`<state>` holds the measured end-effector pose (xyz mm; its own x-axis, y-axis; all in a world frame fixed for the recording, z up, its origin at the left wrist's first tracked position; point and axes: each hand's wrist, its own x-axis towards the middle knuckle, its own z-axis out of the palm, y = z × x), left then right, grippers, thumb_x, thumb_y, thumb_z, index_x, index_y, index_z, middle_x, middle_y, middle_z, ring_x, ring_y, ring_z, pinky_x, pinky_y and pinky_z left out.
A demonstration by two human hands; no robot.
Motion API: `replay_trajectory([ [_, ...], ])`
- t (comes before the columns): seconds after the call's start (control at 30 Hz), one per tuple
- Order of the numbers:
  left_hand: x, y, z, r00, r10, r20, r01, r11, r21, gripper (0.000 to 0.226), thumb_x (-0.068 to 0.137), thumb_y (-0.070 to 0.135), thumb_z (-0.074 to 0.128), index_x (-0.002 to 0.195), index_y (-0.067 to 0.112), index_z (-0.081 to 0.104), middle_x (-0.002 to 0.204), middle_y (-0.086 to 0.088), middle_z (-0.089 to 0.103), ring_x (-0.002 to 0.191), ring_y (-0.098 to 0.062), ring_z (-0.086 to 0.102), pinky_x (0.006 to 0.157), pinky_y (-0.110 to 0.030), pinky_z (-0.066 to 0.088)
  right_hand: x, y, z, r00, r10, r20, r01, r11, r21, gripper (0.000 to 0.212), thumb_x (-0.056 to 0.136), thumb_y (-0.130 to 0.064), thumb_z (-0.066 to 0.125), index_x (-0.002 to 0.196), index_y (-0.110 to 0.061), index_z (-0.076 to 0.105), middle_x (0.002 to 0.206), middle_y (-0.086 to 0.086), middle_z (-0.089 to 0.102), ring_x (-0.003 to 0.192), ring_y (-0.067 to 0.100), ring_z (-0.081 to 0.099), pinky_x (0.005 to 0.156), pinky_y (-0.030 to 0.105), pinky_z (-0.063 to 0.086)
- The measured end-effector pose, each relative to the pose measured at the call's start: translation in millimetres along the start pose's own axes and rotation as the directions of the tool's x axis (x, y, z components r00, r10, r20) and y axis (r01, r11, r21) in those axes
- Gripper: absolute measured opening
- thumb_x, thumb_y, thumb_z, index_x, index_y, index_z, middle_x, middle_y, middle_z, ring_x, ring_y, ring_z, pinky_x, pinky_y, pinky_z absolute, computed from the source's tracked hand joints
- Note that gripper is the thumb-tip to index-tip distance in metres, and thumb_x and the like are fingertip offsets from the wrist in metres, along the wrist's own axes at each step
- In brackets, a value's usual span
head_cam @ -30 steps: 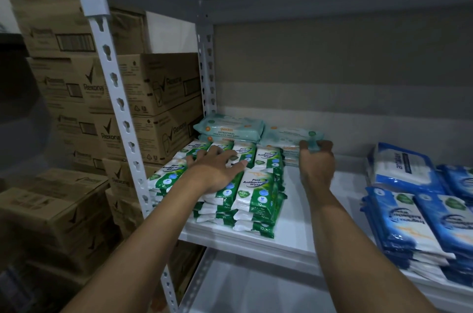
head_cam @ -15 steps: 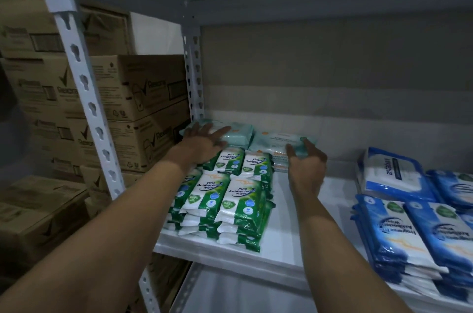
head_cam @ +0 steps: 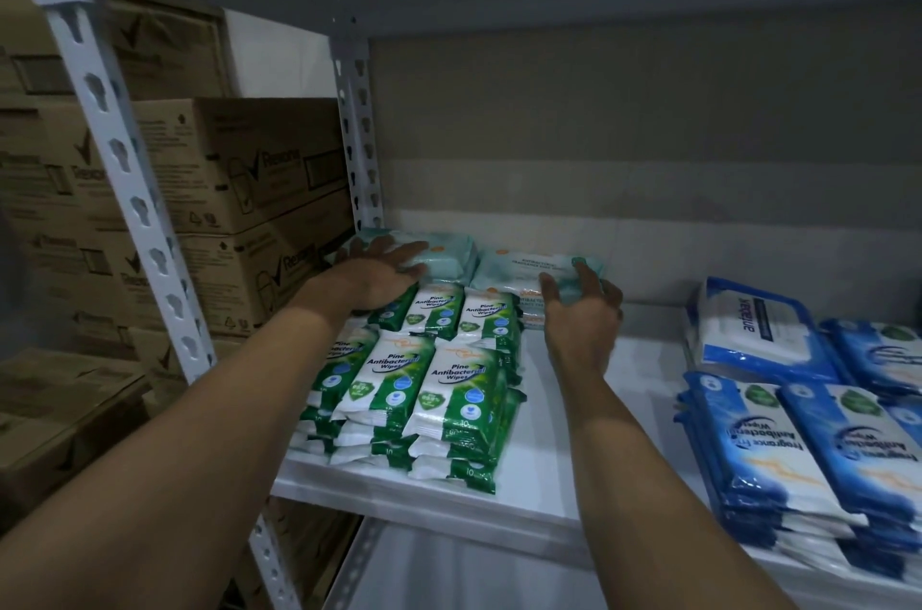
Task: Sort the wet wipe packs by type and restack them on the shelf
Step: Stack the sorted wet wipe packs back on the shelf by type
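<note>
Shelf (head_cam: 499,494) w/ wipe packs grouped by type. Pale teal packs: two short stacks at the back-left corner, left stack (head_cam: 439,255) touching the right stack (head_cam: 529,267). Green pine packs (head_cam: 424,375) sit in rows in front of them, reaching the front edge at left. Blue packs (head_cam: 818,450) occupy the right end, well apart across bare shelf. Left hand (head_cam: 374,277): fingers nearly straight, laid over the front-left of the left teal stack, holding nothing; prob. pressing it square into the corner. Right hand (head_cam: 581,310): fingers spread & lightly curved, tips on the right end of the right teal stack; whether it actually grips a pack cannot be told. Likely purpose: aligning both teal stacks side by side. Vs. 1 s ago: left hand has moved from the green packs back to the teal stack; right hand has loosened from a close hold on the top pack. Cardboard cartons (head_cam: 239,170) stand left of the rack.
</note>
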<state>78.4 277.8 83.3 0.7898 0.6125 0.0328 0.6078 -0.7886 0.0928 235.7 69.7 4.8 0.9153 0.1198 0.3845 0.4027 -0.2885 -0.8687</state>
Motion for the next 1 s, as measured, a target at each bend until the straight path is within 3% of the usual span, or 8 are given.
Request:
replay_trajectory([
  [0.1,-1,3,-2,0.999,0.042,0.027,-0.041,0.998,-0.04,0.053,0.1,0.069,0.019,0.152,0.062,0.007,0.169,0.008,-0.007,0.154,-0.036,-0.013,0.122,-0.057,-0.009,-3,-2,1,0.997,0.054,-0.048,-0.06,0.988,-0.14,0.075,0.089,-0.066,0.059,0.149,-0.028,0.038,0.15,0.024,0.034,0.132,0.045,0.038,0.105,0.05,0.041],
  [0.2,-2,4,-1,0.996,0.089,0.021,-0.088,0.995,-0.049,0.051,0.1,0.069,0.02,0.15,0.066,0.008,0.169,0.011,-0.004,0.154,-0.034,-0.012,0.121,-0.059,-0.01,-4,-2,-1,0.995,0.066,-0.073,-0.082,0.968,-0.239,0.072,0.089,-0.073,0.049,0.142,-0.025,0.045,0.143,0.026,0.043,0.127,0.044,0.043,0.103,0.047,0.038],
  [0.3,-2,10,-1,0.994,0.109,0.024,-0.108,0.994,-0.029,0.051,0.1,0.069,0.02,0.149,0.066,0.007,0.169,0.012,-0.003,0.155,-0.034,-0.009,0.121,-0.061,-0.007,-3,0,-1,0.997,0.061,-0.049,-0.071,0.971,-0.228,0.068,0.091,-0.072,0.048,0.137,-0.023,0.051,0.131,0.024,0.053,0.119,0.042,0.048,0.099,0.043,0.037],
  [0.57,5,7,-4,0.999,0.042,0.007,-0.042,0.999,-0.008,0.066,0.089,0.082,0.016,0.151,0.061,0.011,0.17,0.01,0.003,0.156,-0.029,0.001,0.123,-0.057,0.006,0,3,-2,0.998,0.059,-0.028,-0.063,0.976,-0.207,0.07,0.087,-0.076,0.051,0.139,-0.028,0.052,0.135,0.02,0.051,0.123,0.04,0.044,0.102,0.043,0.036],
  [0.67,2,7,-2,0.999,0.031,-0.017,-0.03,0.999,0.029,0.055,0.1,0.07,0.022,0.153,0.058,0.01,0.17,0.008,0.001,0.155,-0.032,0.001,0.125,-0.053,0.003,0,4,2,0.998,0.048,-0.05,-0.059,0.967,-0.25,0.071,0.085,-0.078,0.05,0.138,-0.03,0.052,0.14,0.02,0.045,0.126,0.04,0.04,0.104,0.046,0.034],
  [0.87,-5,7,-8,0.999,0.02,0.045,-0.017,0.997,-0.07,0.058,0.095,0.078,0.018,0.15,0.064,0.007,0.169,0.01,-0.006,0.155,-0.03,-0.011,0.119,-0.065,-0.005,-1,5,3,0.989,0.102,-0.112,-0.127,0.961,-0.245,0.088,0.077,-0.084,0.054,0.139,-0.022,0.048,0.136,0.025,0.047,0.125,0.04,0.042,0.104,0.045,0.034],
  [0.93,-19,11,-11,0.999,0.049,-0.001,-0.049,0.991,-0.124,0.064,0.094,0.079,0.022,0.153,0.058,0.013,0.17,0.004,0.001,0.156,-0.027,-0.005,0.123,-0.057,0.001,-2,3,0,0.988,0.108,-0.114,-0.131,0.968,-0.213,0.095,0.073,-0.085,0.058,0.139,-0.018,0.043,0.135,0.027,0.047,0.124,0.04,0.042,0.103,0.045,0.034],
  [1.0,-41,15,-14,0.995,0.075,-0.069,-0.089,0.971,-0.223,0.071,0.092,0.08,0.028,0.156,0.049,0.021,0.168,-0.002,0.014,0.154,-0.027,0.014,0.124,-0.05,0.015,-5,-1,-1,0.99,0.073,-0.12,-0.096,0.974,-0.207,0.097,0.072,-0.084,0.061,0.14,-0.017,0.04,0.137,0.027,0.045,0.125,0.041,0.042,0.103,0.046,0.033],
])
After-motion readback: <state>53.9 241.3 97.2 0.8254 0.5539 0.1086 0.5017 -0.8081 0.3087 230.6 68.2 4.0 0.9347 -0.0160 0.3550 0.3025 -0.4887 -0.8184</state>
